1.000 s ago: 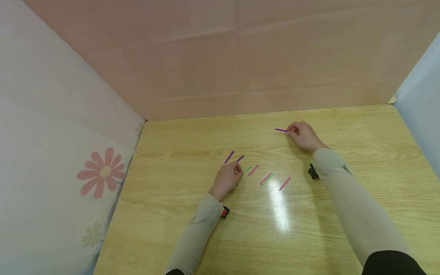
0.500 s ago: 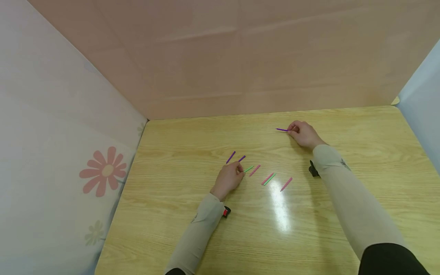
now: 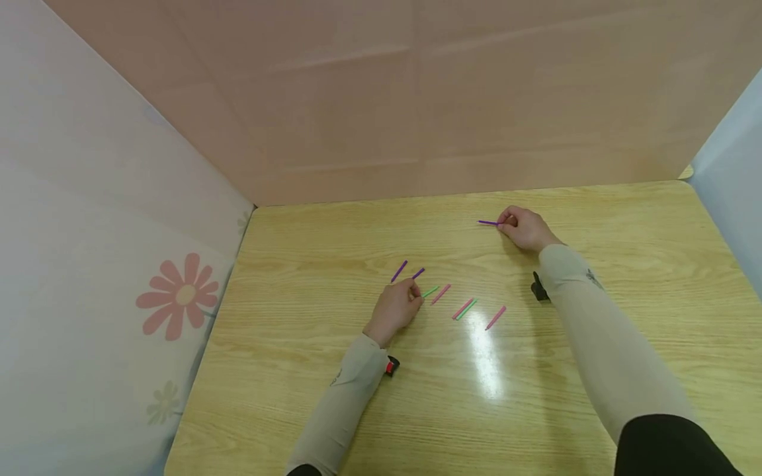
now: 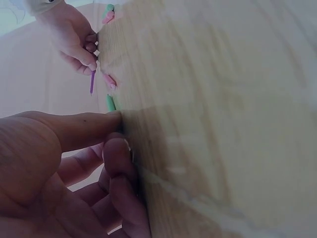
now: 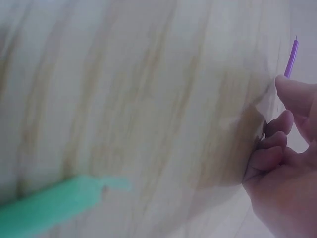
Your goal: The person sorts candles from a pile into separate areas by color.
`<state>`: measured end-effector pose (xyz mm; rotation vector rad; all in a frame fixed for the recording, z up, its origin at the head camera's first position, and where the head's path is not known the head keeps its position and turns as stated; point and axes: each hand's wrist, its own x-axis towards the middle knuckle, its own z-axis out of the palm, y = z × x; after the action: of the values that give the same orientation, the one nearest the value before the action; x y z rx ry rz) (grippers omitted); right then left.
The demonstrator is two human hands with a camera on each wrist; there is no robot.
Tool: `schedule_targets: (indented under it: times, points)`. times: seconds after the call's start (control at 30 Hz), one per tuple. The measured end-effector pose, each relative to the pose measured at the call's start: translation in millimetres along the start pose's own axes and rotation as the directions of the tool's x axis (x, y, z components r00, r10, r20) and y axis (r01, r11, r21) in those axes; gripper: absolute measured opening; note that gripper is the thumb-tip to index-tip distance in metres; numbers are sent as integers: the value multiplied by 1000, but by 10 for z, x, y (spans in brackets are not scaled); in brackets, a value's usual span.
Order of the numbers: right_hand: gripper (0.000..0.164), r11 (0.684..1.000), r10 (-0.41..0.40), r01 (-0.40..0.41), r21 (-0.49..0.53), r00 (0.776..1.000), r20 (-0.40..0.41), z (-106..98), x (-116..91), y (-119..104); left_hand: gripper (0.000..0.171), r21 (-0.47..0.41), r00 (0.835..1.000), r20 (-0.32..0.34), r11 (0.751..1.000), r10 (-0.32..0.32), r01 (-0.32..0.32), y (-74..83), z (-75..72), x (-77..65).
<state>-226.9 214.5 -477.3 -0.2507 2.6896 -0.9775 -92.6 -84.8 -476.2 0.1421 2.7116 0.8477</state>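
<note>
My right hand (image 3: 524, 228) pinches a thin purple candle (image 3: 488, 223) near the back of the table; its wick end points left, away from the fingers. In the right wrist view the same purple candle (image 5: 291, 58) sticks up past the thumb, a short wick at its tip. My left hand (image 3: 394, 309) rests on the table, thumb and index finger pinching the near end of a green candle (image 3: 430, 291). That green candle (image 4: 110, 102) shows beyond the thumb in the left wrist view; its gripped end is hidden. Two purple candles (image 3: 399, 271) lie just beyond the left hand.
Right of the left hand lie a pink candle (image 3: 441, 294), a green candle (image 3: 467, 309) beside another pink one, and a separate pink candle (image 3: 495, 318). A pinkish-brown backdrop (image 3: 417, 132) borders the wooden table (image 3: 286, 291) at the back. A flowered panel (image 3: 89, 231) stands left.
My right hand has shifted very slightly toward the backdrop, still holding the purple candle. The left hand and the lying candles stay as they were.
</note>
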Motion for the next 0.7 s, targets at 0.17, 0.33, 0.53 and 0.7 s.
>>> schedule_targets:
  times: [0.17, 0.33, 0.53, 0.7]
  points:
    - [23, 1000, 20, -20, -3, 1000, 5, 0, 18, -11, 8, -5, 1000, -1, 1000, -5, 5, -6, 1, -1]
    - [22, 1000, 27, -27, -9, 1000, 0, 8, 15, -29, 8, -8, 1000, -3, 1000, -6, 6, -4, 0, -5]
    - [23, 999, 37, -37, -10, 999, -2, 11, 10, -31, 8, -5, 1000, -2, 1000, -11, 11, 5, -9, -18]
    - [22, 999, 48, -48, -2, 999, -9, 26, 1, -36, 7, -18, 1000, -1, 1000, -4, 4, 4, -20, -34]
